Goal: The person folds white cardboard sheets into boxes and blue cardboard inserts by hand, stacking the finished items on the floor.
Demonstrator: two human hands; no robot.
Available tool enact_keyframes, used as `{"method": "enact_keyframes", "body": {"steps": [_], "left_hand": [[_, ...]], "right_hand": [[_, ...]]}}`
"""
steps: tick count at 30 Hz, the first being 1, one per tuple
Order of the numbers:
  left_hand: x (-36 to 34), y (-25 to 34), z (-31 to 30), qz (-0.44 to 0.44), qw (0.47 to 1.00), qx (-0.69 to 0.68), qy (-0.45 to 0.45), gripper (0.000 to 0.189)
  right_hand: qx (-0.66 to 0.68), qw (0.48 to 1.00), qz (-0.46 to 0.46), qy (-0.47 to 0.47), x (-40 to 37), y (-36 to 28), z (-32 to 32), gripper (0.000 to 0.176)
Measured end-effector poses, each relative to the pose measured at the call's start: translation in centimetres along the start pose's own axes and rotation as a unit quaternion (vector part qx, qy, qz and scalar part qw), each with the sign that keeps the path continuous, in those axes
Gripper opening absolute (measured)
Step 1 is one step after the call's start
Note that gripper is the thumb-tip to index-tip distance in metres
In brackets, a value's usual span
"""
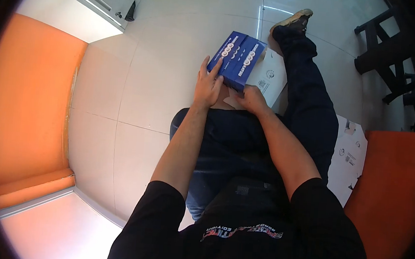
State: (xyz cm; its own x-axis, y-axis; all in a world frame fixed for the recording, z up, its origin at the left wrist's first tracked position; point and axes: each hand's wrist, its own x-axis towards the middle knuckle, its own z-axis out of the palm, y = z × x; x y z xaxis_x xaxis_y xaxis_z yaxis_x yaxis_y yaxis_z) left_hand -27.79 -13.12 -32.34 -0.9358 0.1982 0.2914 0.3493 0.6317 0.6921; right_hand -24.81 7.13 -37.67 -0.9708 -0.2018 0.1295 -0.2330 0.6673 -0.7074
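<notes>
A blue cardboard box (236, 58) with white lettering and round white letters sits tilted in front of my lap. My left hand (208, 83) steadies its left side, one finger lying over the top and the thumb at the near edge. At the near right corner, my right hand (253, 100) is closed with the fingers curled in under the box's edge, so its fingertips are hidden. Beneath and to the right of the box lies a white printed cardboard sheet (275, 76). A brown cardboard piece (225, 100) shows between my hands.
My right leg stretches forward on the tiled floor (139, 70), ending in a shoe (294, 22). More white printed cardboard (349, 153) lies by my right thigh, beside an orange surface (388, 192). A black stool (379, 50) stands at right, a white cabinet (113, 0) at upper left.
</notes>
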Motion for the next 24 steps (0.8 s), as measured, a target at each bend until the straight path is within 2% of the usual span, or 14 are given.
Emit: {"method": "enact_keyframes", "body": {"steps": [1, 2, 4, 7, 9, 10, 12, 14, 16, 20, 22, 24], "left_hand": [[0.0, -0.1, 0.3, 0.001, 1.000, -0.020, 0.000, 0.058], [-0.2, -0.4, 0.4, -0.003, 1.000, -0.021, -0.006, 0.058], [0.0, 0.5, -0.4, -0.049, 0.998, -0.025, -0.037, 0.048], [-0.3, 0.8, 0.0, -0.063, 0.998, -0.011, -0.027, 0.047], [-0.4, 1.0, 0.4, -0.066, 0.998, 0.000, -0.017, 0.047], [-0.4, 1.3, 0.6, -0.078, 0.996, 0.029, -0.017, 0.047], [-0.7, 1.5, 0.6, -0.096, 0.994, 0.056, -0.022, 0.047], [-0.7, 1.5, 0.8, -0.092, 0.994, 0.064, -0.015, 0.047], [-0.8, 1.1, 0.9, -0.084, 0.995, 0.061, -0.011, 0.047], [-0.6, 0.7, 1.1, -0.061, 0.996, 0.068, -0.004, 0.047], [-0.6, 1.0, 0.9, -0.069, 0.995, 0.071, -0.013, 0.047], [-0.6, 1.3, 0.8, -0.076, 0.994, 0.074, -0.020, 0.047]], "right_hand": [[0.002, 1.000, 0.006, -0.003, -0.2, 0.6, 0.2, 0.027], [-0.013, 1.000, 0.002, -0.027, 0.0, 1.2, 0.4, 0.025], [-0.030, 0.998, 0.002, -0.056, -0.1, 1.1, 0.6, 0.023], [-0.029, 0.999, 0.003, -0.030, 0.3, 1.7, 0.8, 0.020], [0.014, 0.997, -0.071, 0.033, 0.5, 1.7, 0.7, 0.021], [0.015, 0.997, -0.070, 0.030, 0.3, 1.7, 0.4, 0.021], [-0.010, 0.998, 0.012, -0.055, 0.2, 1.0, -0.7, 0.024], [-0.021, 0.997, 0.018, -0.065, 0.0, 0.8, -1.0, 0.028], [0.054, 0.997, -0.037, 0.043, 0.0, 0.6, -0.4, 0.030], [0.027, 0.999, 0.001, 0.037, 0.1, 0.6, 0.0, 0.031], [0.007, 0.998, 0.048, 0.030, 0.2, 1.1, 0.5, 0.032], [0.010, 0.998, 0.054, 0.039, 0.1, 1.2, 0.7, 0.032]]}}
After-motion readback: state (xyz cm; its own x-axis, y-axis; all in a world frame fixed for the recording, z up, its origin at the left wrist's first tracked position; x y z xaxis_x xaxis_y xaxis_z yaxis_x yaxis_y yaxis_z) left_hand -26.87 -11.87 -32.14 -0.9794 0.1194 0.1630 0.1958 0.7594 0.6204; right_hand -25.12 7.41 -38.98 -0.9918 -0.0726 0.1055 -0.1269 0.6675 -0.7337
